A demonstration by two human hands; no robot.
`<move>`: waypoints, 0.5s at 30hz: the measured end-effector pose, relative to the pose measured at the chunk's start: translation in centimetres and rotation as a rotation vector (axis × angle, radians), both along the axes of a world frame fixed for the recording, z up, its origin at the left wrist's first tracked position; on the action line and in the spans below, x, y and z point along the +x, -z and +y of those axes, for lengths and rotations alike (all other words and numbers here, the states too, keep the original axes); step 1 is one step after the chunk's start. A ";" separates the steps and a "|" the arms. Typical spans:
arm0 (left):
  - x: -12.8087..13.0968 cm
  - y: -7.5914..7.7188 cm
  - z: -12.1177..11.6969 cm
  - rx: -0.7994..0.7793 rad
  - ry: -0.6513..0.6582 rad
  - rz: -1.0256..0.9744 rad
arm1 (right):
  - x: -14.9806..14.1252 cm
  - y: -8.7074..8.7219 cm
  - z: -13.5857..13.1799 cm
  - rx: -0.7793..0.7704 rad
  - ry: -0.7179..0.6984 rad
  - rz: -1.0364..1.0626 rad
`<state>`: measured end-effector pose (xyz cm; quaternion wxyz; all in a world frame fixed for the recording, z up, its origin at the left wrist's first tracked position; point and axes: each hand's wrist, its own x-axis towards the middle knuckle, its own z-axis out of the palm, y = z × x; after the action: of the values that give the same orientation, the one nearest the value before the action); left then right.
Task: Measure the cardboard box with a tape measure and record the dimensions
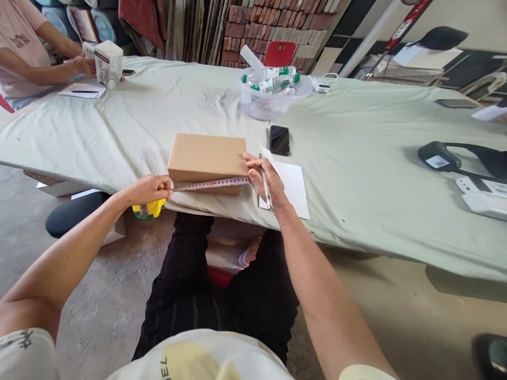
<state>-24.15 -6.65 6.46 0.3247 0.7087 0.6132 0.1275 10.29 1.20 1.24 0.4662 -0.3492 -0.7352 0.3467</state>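
A brown cardboard box (pixel 206 155) lies near the front edge of a table covered in pale green cloth (pixel 356 174). A measuring tape blade (pixel 209 184) is stretched along the box's near side. My left hand (pixel 148 191) is closed on the yellow tape measure case (pixel 148 210) at the box's left corner. My right hand (pixel 263 177) pins the tape's end at the box's right corner and also grips a pen (pixel 266 189). A white sheet of paper (pixel 291 184) lies under that hand.
A black phone (pixel 279 140) lies behind the paper. A clear bowl (pixel 269 97) holds plastic bottles. Another person (pixel 24 47) sits at the far left with a white carton (pixel 108 63) and paper. Black and white devices (pixel 467 171) lie at right.
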 end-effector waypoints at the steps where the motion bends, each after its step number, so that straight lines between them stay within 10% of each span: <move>1: 0.1 0.5 -0.5 -0.014 -0.005 -0.060 | 0.0 -0.2 -0.1 -0.015 0.009 0.023; 6: 0.6 3.2 -3.5 -0.110 -0.141 -0.477 | 0.2 0.2 0.2 -0.066 -0.056 0.039; 15: 3.6 7.7 -7.5 -0.136 -0.365 -0.866 | -0.6 2.4 0.5 0.351 0.061 -0.268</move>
<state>-20.51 -14.11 -1.20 0.5687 0.4481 0.5428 0.4256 9.72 1.65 -1.12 0.4281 -0.3279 -0.8287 0.1497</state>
